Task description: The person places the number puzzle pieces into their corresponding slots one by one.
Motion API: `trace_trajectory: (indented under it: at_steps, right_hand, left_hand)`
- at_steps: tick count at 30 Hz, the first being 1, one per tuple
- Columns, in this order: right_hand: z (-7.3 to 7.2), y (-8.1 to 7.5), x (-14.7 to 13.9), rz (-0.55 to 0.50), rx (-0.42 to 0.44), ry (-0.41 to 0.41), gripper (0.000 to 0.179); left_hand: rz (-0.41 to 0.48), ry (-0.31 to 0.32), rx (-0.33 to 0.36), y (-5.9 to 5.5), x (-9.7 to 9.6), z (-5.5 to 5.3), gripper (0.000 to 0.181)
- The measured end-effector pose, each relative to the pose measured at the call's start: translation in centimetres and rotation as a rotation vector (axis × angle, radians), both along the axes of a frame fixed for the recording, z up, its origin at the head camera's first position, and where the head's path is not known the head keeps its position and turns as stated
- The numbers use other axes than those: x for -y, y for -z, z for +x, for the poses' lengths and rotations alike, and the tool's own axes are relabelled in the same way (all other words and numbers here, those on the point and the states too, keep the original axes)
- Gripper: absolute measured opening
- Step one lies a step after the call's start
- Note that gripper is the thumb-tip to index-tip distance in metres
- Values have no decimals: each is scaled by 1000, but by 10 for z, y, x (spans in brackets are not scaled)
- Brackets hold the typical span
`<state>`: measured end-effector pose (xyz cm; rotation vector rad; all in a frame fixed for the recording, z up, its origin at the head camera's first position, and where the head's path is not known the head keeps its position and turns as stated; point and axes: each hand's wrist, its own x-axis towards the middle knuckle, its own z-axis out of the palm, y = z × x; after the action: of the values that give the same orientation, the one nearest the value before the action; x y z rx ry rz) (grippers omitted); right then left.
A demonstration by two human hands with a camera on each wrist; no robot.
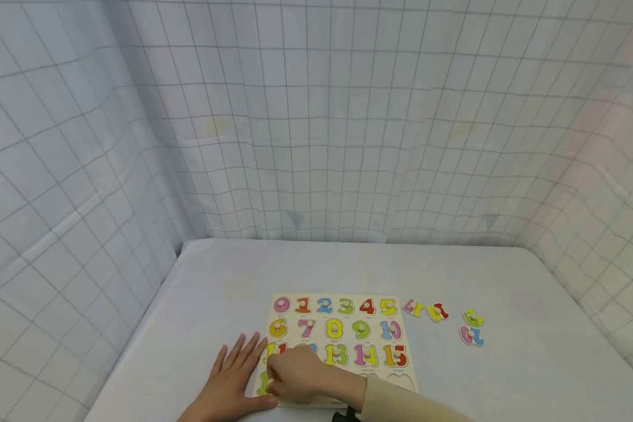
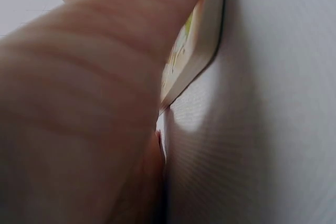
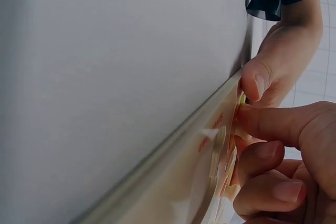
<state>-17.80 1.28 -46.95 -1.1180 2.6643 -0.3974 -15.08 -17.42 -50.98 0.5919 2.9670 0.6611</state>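
A wooden number puzzle board lies on the white table, its upper rows filled with knobbed number pieces. My left hand lies spread at the board's left edge, its thumb at the near left corner. Over the near left part, my right hand pinches a green number piece at the first place of the bottom row; its other digit is hidden by the fingers. In the right wrist view the right thumb is low against the board, close to the left thumb. The right hand covers part of the 11 and 12 pieces.
Right of the board lie loose number pieces: a 17, an 18, a green and yellow piece and a pink and blue 20. An unfilled recess shows at the board's near right corner. Grid-patterned white cloth hangs around the table.
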Motion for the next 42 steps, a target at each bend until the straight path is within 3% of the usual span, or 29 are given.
trace_trajectory:
  at_steps: [8,12,16,20,26,32,42]
  right_hand:
    - [0,2,-2,14,6,40,19]
    - [-1,2,-8,5,-4,16,18]
    - [-5,1,-21,-57,13,-13,16]
    - [-16,-4,-45,-165,-4,17,12]
    - [-42,-19,-103,-280,-57,146,8]
    - [-69,-26,-165,-231,-82,329,8]
    - [-94,-13,-254,-123,100,561,15]
  left_hand:
    - [-15,-8,24,-3,-1,-1,111]
    - [4,-6,-5,1,-1,-1,110]
    - [34,-14,-56,7,0,0,107]
    - [42,-13,-94,11,1,0,106]
    - [-16,-38,-7,4,-1,-2,114]
    - [-45,-54,65,-7,-3,-2,117]
    - [-40,-52,91,-11,-6,-1,116]
